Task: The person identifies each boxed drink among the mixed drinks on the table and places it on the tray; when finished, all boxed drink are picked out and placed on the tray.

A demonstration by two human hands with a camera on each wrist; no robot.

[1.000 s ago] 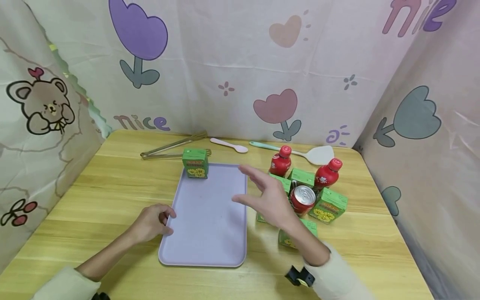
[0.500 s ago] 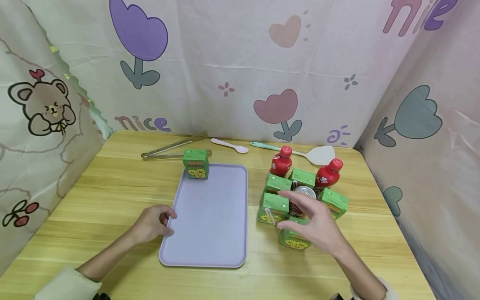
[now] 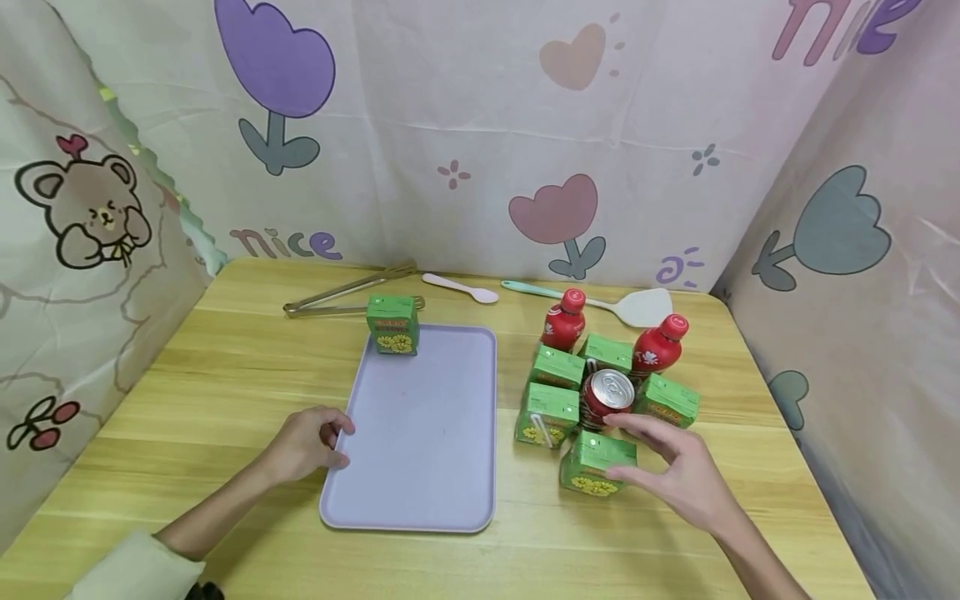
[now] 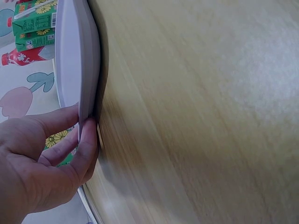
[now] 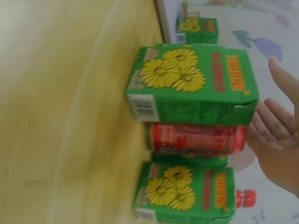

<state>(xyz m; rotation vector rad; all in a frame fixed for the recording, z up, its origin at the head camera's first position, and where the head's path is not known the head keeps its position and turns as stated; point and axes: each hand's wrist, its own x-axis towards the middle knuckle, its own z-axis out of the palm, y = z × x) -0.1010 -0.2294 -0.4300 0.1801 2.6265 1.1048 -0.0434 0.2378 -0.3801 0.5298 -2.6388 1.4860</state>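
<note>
A lilac rectangular tray [image 3: 420,433] lies on the wooden table, and my left hand [image 3: 303,446] pinches its left rim; the left wrist view shows thumb and fingers on either side of the rim [image 4: 88,70]. One green drink carton [image 3: 393,325] with yellow flowers stands at the tray's far left corner. My right hand [image 3: 678,475], thumb and fingers spread apart, hovers at the right side of the nearest green carton [image 3: 597,462]. Behind that carton is a red can [image 3: 609,393]. In the right wrist view the spread fingers are by the carton's top [image 5: 191,84].
Several more green cartons [image 3: 550,412] and two red bottles [image 3: 564,321] [image 3: 660,343] crowd around the can. Along the back lie metal tongs [image 3: 330,298], a pink spoon [image 3: 461,288] and a white turner [image 3: 641,308] with a mint handle. Printed curtains [image 3: 420,100] border the table.
My right hand has moved from above the tray, across the cartons, to the right and nearer, down to the front carton. My left hand has stayed on the tray's rim.
</note>
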